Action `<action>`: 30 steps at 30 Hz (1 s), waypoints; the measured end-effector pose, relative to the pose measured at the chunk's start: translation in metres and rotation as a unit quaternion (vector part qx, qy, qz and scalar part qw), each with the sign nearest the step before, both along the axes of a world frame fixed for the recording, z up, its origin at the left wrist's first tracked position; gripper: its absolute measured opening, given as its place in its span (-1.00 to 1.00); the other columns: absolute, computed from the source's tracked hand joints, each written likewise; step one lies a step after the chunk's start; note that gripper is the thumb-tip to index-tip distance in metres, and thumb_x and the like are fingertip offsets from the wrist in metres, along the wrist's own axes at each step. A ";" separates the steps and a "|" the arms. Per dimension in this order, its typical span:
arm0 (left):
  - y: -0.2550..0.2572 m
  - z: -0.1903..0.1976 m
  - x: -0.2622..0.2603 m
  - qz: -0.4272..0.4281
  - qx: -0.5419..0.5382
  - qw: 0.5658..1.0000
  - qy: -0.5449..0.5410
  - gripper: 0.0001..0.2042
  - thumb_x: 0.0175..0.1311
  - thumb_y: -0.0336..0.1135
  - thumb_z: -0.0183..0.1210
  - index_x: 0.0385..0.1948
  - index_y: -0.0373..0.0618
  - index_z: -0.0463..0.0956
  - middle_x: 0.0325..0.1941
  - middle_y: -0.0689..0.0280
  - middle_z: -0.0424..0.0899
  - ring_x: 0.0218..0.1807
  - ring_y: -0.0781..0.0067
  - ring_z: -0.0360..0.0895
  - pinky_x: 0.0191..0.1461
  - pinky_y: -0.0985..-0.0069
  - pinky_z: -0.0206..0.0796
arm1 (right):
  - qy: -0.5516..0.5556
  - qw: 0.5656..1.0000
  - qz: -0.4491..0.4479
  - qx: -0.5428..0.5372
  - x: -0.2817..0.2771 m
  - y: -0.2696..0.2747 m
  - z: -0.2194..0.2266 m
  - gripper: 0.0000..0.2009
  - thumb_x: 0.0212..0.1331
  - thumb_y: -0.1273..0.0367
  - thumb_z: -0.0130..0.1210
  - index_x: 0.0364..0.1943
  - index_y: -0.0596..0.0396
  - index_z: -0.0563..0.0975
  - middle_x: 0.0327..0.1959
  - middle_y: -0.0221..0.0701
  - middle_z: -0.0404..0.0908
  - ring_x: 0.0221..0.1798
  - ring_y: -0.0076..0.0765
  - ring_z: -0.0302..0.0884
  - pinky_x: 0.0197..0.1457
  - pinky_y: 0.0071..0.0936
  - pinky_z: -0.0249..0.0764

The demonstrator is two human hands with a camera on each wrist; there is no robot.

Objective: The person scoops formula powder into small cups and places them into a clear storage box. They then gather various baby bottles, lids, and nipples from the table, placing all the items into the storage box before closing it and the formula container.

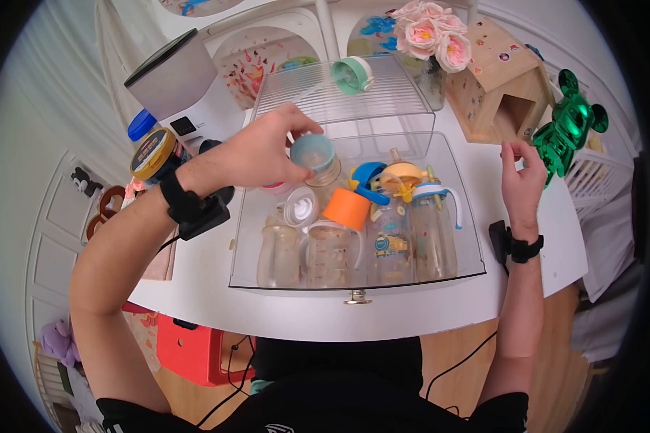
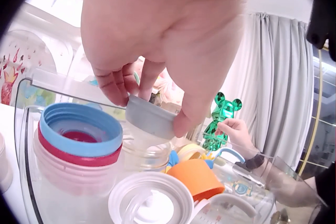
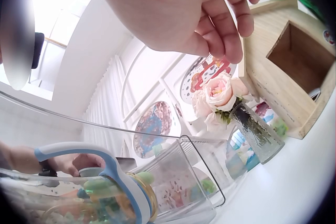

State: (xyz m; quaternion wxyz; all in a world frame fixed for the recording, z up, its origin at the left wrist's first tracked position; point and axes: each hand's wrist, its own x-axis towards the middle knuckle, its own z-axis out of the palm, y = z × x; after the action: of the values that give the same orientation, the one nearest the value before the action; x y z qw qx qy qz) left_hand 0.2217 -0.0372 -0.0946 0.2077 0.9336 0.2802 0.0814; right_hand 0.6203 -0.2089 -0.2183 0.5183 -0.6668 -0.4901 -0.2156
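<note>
My left hand (image 1: 256, 151) pinches a pale blue-green bottle cap (image 2: 151, 119) between thumb and fingers. The cap is right over the neck of a clear bottle (image 1: 331, 178) in a transparent drawer (image 1: 471, 216). Close by, in the left wrist view, is a bottle with a blue ring (image 2: 81, 121) and a dark red ring under it. A white cap (image 1: 301, 208) and an orange collar (image 1: 347, 208) lie on several clear baby bottles (image 1: 278, 252) at the drawer's front. My right hand (image 1: 525, 177) hangs loosely curled to the right of the drawer, holding nothing.
A green-and-white lid (image 1: 352, 76) sits on the clear top behind the drawer. At the back right stand pink roses (image 1: 433, 36), a wooden house (image 1: 502, 79) and a shiny green bear figure (image 1: 567, 123). A white appliance (image 1: 188, 94) and a gold-lidded jar (image 1: 154, 154) stand left.
</note>
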 end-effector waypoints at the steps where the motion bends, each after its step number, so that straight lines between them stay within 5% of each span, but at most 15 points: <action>1: -0.001 0.006 -0.001 0.005 0.011 1.000 -0.012 -0.44 0.10 -0.37 0.48 0.20 -0.18 0.58 0.12 0.24 0.59 0.16 0.36 0.57 0.24 0.38 0.48 | 0.001 1.000 0.000 -0.002 0.000 0.000 0.000 -0.82 0.33 0.40 0.33 -0.36 0.25 0.63 -0.46 -0.28 0.64 -0.36 -0.28 0.57 -0.20 -0.34 0.49; 7: -0.016 0.045 -0.028 0.056 -0.020 0.997 -0.053 -0.39 0.04 -0.29 0.43 0.24 -0.16 0.59 0.04 0.22 0.70 0.06 0.49 0.58 0.16 0.47 0.44 | -0.001 1.000 0.004 0.007 0.003 0.001 -0.003 -0.82 0.34 0.39 0.33 -0.34 0.25 0.65 -0.45 -0.27 0.66 -0.34 -0.29 0.59 -0.19 -0.35 0.50; 11: -0.034 0.050 -0.054 0.056 -0.051 0.993 0.087 -0.43 0.05 -0.33 0.41 0.21 -0.18 0.63 0.05 0.23 0.72 0.04 0.49 0.60 0.07 0.49 0.46 | 0.008 1.000 0.005 0.001 0.002 0.001 -0.003 -0.82 0.34 0.39 0.32 -0.32 0.26 0.65 -0.44 -0.27 0.67 -0.33 -0.30 0.61 -0.18 -0.36 0.51; 15: -0.042 0.037 -0.060 -0.009 0.019 0.998 0.053 -0.43 0.07 -0.31 0.41 0.21 -0.22 0.63 0.04 0.23 0.67 0.06 0.46 0.60 0.03 0.51 0.44 | 0.010 1.000 0.005 -0.006 0.001 0.000 -0.002 -0.81 0.34 0.39 0.32 -0.32 0.27 0.65 -0.43 -0.27 0.67 -0.33 -0.31 0.61 -0.18 -0.36 0.51; 19: -0.038 0.017 -0.030 -0.046 0.035 0.994 -0.088 -0.43 0.11 -0.39 0.47 0.25 -0.21 0.60 0.01 0.26 0.64 0.09 0.34 0.62 0.18 0.41 0.53 | 0.005 1.000 0.002 -0.011 -0.004 -0.002 0.002 -0.81 0.35 0.39 0.31 -0.33 0.27 0.65 -0.42 -0.27 0.68 -0.33 -0.31 0.61 -0.17 -0.37 0.51; 23: -0.038 0.014 0.022 -0.072 0.045 0.992 -0.097 -0.39 0.10 -0.40 0.49 0.27 -0.20 0.54 0.07 0.19 0.67 0.07 0.29 0.65 0.20 0.36 0.55 | 0.009 1.000 0.011 0.002 0.001 0.000 0.000 -0.82 0.35 0.39 0.31 -0.33 0.26 0.66 -0.43 -0.28 0.67 -0.33 -0.31 0.60 -0.17 -0.37 0.51; 30: -0.018 -0.015 0.071 -0.098 0.132 0.986 0.036 -0.46 0.09 -0.35 0.55 0.14 -0.24 0.57 0.06 0.05 0.70 0.06 -0.04 0.66 0.19 0.22 0.56 | 0.002 1.000 0.006 0.008 -0.001 -0.001 0.001 -0.82 0.32 0.40 0.33 -0.35 0.26 0.66 -0.44 -0.27 0.67 -0.35 -0.29 0.58 -0.19 -0.36 0.49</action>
State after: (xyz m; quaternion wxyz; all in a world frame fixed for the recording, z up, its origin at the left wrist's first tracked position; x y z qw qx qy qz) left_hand 0.2923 -0.0556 -0.1100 0.0797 0.9780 0.1819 0.0635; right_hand 0.6188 -0.2099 -0.2171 0.5257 -0.6603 -0.4913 -0.2152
